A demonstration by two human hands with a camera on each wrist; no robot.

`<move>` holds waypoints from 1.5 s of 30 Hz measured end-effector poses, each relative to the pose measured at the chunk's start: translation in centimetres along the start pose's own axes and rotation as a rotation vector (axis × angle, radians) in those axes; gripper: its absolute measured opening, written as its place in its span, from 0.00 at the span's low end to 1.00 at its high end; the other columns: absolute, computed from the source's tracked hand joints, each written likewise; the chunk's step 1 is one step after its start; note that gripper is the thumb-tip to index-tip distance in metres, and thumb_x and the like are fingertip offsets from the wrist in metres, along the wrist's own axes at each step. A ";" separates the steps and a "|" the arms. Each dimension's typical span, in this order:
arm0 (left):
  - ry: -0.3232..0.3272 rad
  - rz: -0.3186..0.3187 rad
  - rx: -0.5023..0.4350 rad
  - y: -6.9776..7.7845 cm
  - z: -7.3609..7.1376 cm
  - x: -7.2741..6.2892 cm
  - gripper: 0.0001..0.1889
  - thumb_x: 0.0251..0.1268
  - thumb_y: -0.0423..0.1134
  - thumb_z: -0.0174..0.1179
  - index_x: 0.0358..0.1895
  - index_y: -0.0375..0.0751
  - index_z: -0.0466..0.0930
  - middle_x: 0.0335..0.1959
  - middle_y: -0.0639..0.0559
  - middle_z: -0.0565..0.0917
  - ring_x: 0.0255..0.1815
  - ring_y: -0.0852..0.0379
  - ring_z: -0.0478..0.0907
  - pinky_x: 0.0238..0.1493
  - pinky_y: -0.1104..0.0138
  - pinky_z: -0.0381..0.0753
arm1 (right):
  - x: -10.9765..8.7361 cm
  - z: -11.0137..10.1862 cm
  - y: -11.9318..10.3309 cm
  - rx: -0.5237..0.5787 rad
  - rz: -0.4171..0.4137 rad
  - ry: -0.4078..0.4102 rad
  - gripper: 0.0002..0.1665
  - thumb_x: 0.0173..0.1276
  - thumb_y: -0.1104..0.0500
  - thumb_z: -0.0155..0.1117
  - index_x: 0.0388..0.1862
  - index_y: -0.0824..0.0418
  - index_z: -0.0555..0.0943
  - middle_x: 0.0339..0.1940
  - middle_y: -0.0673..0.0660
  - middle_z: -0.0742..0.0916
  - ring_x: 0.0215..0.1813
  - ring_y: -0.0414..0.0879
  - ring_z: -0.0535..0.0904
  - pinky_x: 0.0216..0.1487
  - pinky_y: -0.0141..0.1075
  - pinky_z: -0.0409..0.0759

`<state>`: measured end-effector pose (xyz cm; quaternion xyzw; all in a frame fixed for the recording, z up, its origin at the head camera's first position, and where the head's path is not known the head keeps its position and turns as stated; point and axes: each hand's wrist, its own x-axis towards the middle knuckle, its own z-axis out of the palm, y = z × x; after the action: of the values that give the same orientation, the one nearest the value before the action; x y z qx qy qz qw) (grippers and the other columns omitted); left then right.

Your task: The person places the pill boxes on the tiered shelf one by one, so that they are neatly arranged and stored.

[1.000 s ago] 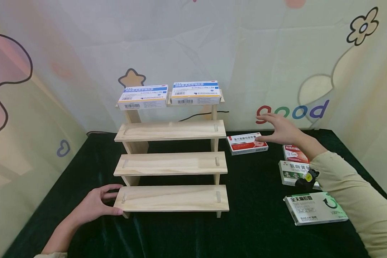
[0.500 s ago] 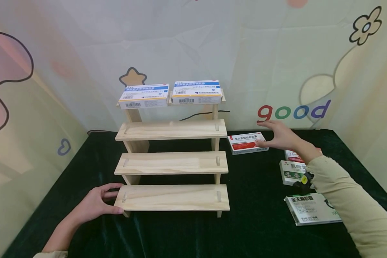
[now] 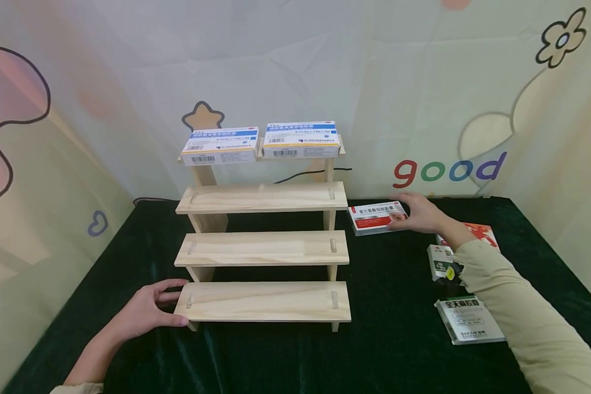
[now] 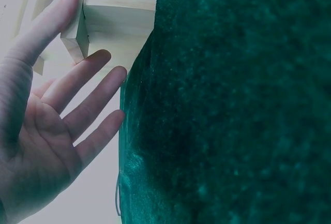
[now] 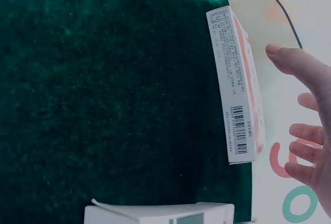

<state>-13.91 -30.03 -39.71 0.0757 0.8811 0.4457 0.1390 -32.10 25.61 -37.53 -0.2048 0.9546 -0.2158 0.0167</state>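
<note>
A four-tier wooden display stand (image 3: 261, 247) stands on dark green cloth. My left hand (image 3: 145, 312) is at the left end of its lowest step, thumb at the front edge; in the left wrist view its other fingers (image 4: 93, 107) extend fairly straight beside the wood. To the right of the stand lies a red-and-white medicine box (image 3: 366, 218). My right hand (image 3: 421, 212) is over that box's right end, thumb and fingers spread apart. In the right wrist view, the thumb (image 5: 292, 63) shows apart from the medicine box (image 5: 230, 87).
Two blue-and-white medicine boxes (image 3: 220, 145) lie side by side on the top step. On the right, partly behind the right sleeve (image 3: 517, 312), are a red box (image 3: 484, 234), a green-and-white box (image 3: 438, 257) and a larger white box (image 3: 470, 325). A printed curtain (image 3: 423, 98) hangs behind.
My right hand has come down and slightly left towards the red-and-white medicine box, its sleeve covering more of the boxes on the right. The left hand stays at the lowest step.
</note>
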 end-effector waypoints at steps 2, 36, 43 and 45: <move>-0.001 0.001 0.000 0.0 0.0 0.0 0.38 0.47 0.42 0.69 0.62 0.30 0.62 0.52 0.34 0.77 0.54 0.41 0.74 0.49 0.51 0.72 | 0.1 0.2 0.2 -0.002 0.002 -0.007 0.46 0.51 0.46 0.69 0.64 0.66 0.64 0.61 0.70 0.67 0.58 0.62 0.62 0.57 0.59 0.61; 0.000 0.000 0.027 0.2 0.0 -0.1 0.38 0.47 0.43 0.69 0.62 0.31 0.63 0.51 0.35 0.77 0.56 0.40 0.72 0.49 0.50 0.72 | 2.9 2.9 0.9 -0.096 0.058 -0.087 0.44 0.50 0.45 0.69 0.62 0.65 0.68 0.63 0.71 0.66 0.63 0.66 0.55 0.61 0.59 0.54; -0.001 -0.002 0.026 0.3 -0.1 -0.1 0.38 0.47 0.43 0.69 0.62 0.31 0.63 0.51 0.35 0.77 0.56 0.40 0.71 0.48 0.51 0.72 | 2.6 2.6 0.7 -0.097 0.076 -0.095 0.42 0.49 0.46 0.70 0.61 0.63 0.69 0.62 0.71 0.67 0.62 0.65 0.56 0.60 0.59 0.55; -0.002 -0.008 0.026 0.2 -0.1 -0.1 0.38 0.47 0.43 0.69 0.62 0.31 0.63 0.51 0.35 0.77 0.57 0.40 0.71 0.48 0.51 0.72 | 2.5 2.6 0.7 -0.093 0.082 -0.098 0.42 0.49 0.46 0.70 0.60 0.63 0.70 0.62 0.70 0.67 0.61 0.64 0.57 0.59 0.59 0.57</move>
<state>-13.82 -30.01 -39.44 0.0747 0.8870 0.4335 0.1408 -34.35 24.15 -40.01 -0.1762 0.9692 -0.1602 0.0628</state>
